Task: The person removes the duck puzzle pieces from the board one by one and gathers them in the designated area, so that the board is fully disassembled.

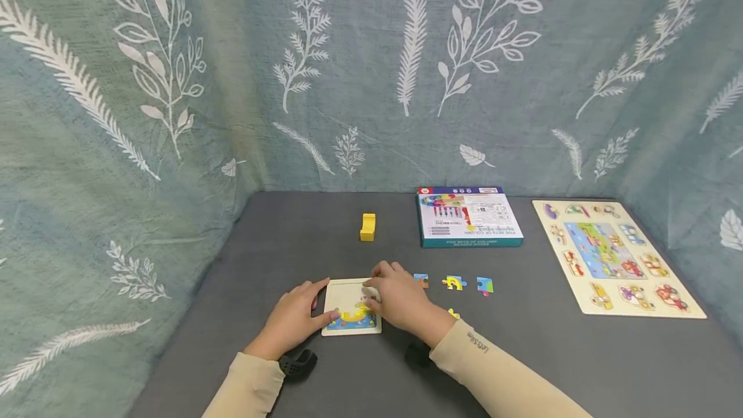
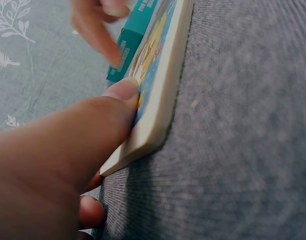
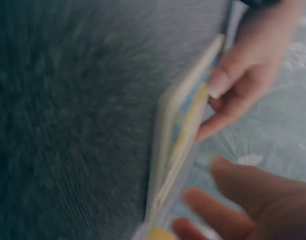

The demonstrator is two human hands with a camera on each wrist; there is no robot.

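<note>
A small wooden puzzle tray (image 1: 341, 290) lies on the dark table, its lower part filled with a blue and yellow picture (image 1: 351, 324). My left hand (image 1: 290, 320) grips the tray's left edge; the left wrist view shows the thumb (image 2: 123, 90) pressed on its rim. Over the tray's right side is my right hand (image 1: 403, 298). In the right wrist view its fingers (image 3: 213, 207) are spread and blurred, apart from the tray, with nothing seen between them. Loose jigsaw pieces lie to the right, among them a yellow one (image 1: 455, 283) and a blue-green one (image 1: 485, 286).
A yellow block (image 1: 367, 228) stands behind the tray. Farther back lies a flat printed box (image 1: 470, 221) with a teal side. A large wooden picture board (image 1: 693, 313) is at the right. Patterned cloth (image 1: 371, 69) hangs behind the table.
</note>
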